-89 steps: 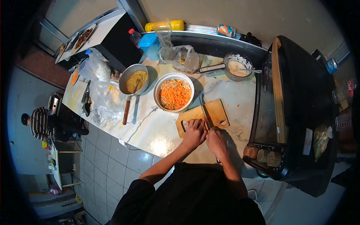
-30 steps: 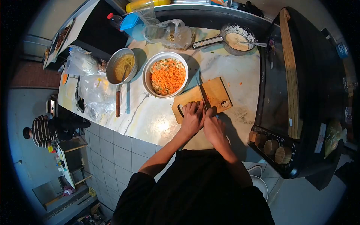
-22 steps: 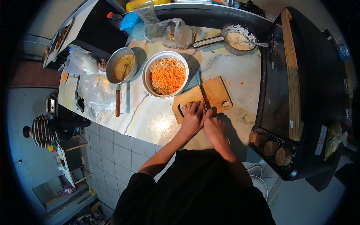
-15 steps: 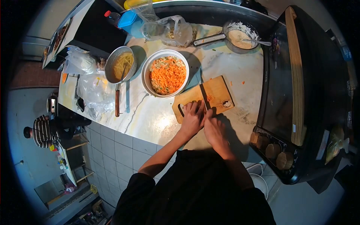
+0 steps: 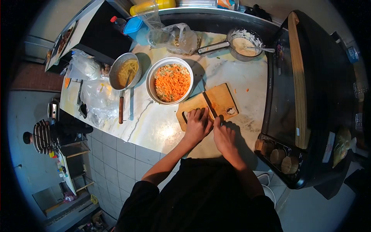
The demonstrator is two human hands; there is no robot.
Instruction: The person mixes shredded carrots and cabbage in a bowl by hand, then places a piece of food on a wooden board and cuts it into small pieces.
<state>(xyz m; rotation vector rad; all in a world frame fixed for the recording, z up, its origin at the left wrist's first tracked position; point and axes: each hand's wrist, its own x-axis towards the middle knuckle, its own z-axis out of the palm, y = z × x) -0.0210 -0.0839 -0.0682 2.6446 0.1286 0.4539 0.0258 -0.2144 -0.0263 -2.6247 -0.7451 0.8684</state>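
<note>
My right hand [image 5: 224,135] is closed around the handle of a knife [image 5: 208,101], whose blade lies across the wooden cutting board [image 5: 221,93]. My left hand [image 5: 198,125] rests on the board just left of the blade, fingers bent and pressed down; what lies under them is hidden. Small orange shreds [image 5: 215,105] sit right of the blade. Behind the board stands a white bowl [image 5: 151,89] filled with shredded orange carrot [image 5: 172,82] and paler bits.
Left of the bowl is a pot [image 5: 114,80] of yellow strips in liquid. Plastic bags [image 5: 99,98] lie further left. A pan [image 5: 247,57] with batter and a spoon stands at the back. A black oven [image 5: 280,100] borders the right. A person [image 5: 42,135] is far left.
The knife and my right hand have shifted slightly left relative to the board, and the blade tilts a little more. The whole view has moved slightly.
</note>
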